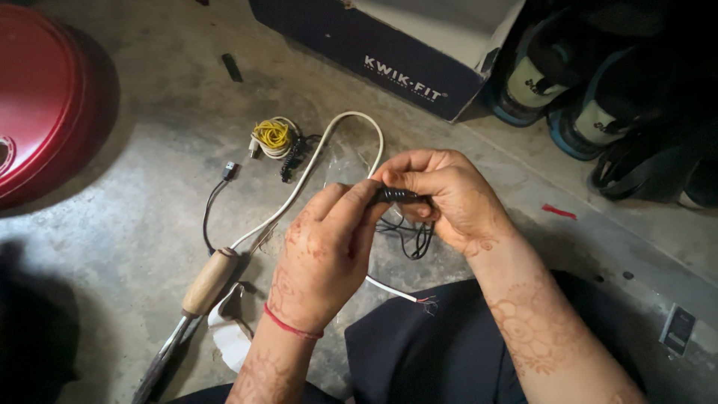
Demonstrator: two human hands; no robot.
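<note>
A black plug [396, 196] with thin black wires was pinched between left hand [323, 254] and right hand [449, 198] fingers, frame centre. White cable's bare end [425, 301] at 6 o'clock remained unjoined; soldering iron [200, 293] lay untouched at 8 o'clock on floor [134, 194].

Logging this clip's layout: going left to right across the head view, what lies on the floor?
Red lid → wooden-handled tool → yellow wire coil → left hand → right hand → shoes
</note>
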